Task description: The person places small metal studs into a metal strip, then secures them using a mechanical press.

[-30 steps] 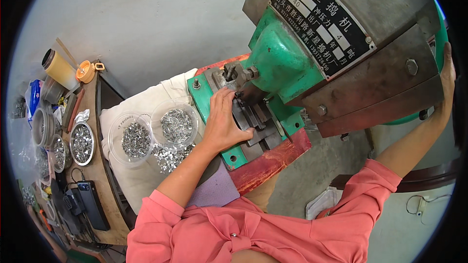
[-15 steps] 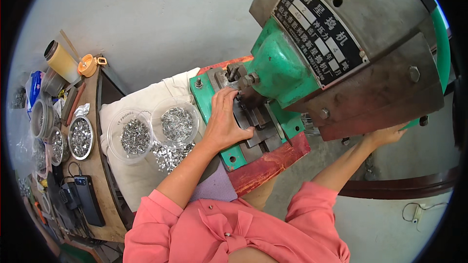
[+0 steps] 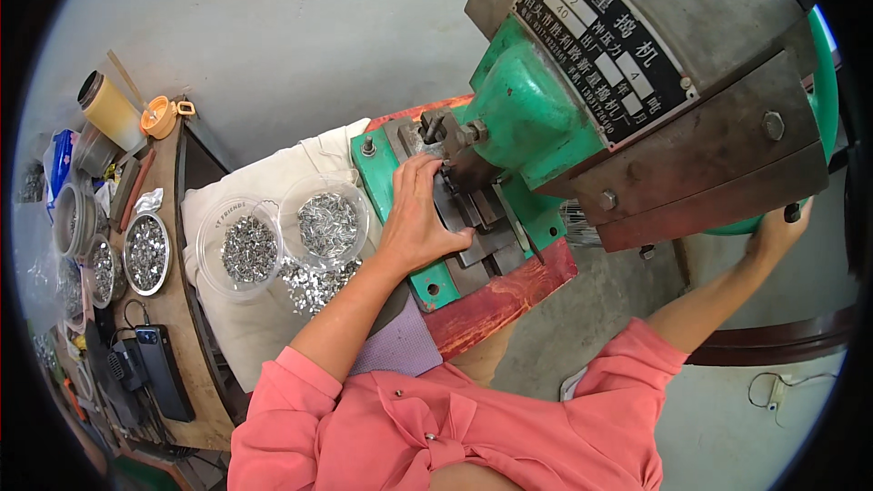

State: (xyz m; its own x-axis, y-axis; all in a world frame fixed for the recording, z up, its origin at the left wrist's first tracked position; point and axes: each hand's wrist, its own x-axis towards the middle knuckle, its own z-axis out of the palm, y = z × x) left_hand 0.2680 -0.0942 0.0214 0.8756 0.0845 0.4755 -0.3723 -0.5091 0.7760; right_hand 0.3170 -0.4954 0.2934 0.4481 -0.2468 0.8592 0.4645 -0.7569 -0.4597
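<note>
A bench press with a green frame (image 3: 527,109) and a dark steel ram stands in front of me on a green base plate (image 3: 435,289). My left hand (image 3: 418,223) spans the steel die (image 3: 468,214) under the ram, fingers curled at its far side and thumb on its near edge. Whether a small part sits under those fingertips is hidden. At the right, my right hand (image 3: 780,229) is closed around the rim of the press's green handwheel (image 3: 823,91); some of its fingers are hidden behind the rim.
Two clear tubs of small silvery metal pieces (image 3: 248,250) (image 3: 329,225) stand on a pale cloth (image 3: 214,309), beside a loose metal heap (image 3: 314,284). A wooden table (image 3: 195,377) at the left bears a metal bowl (image 3: 147,255), a phone (image 3: 164,373) and a yellow bottle (image 3: 111,111).
My right hand has moved outward to the right and up, with the green handwheel's rim. My left hand stays at the die. The view has shifted slightly.
</note>
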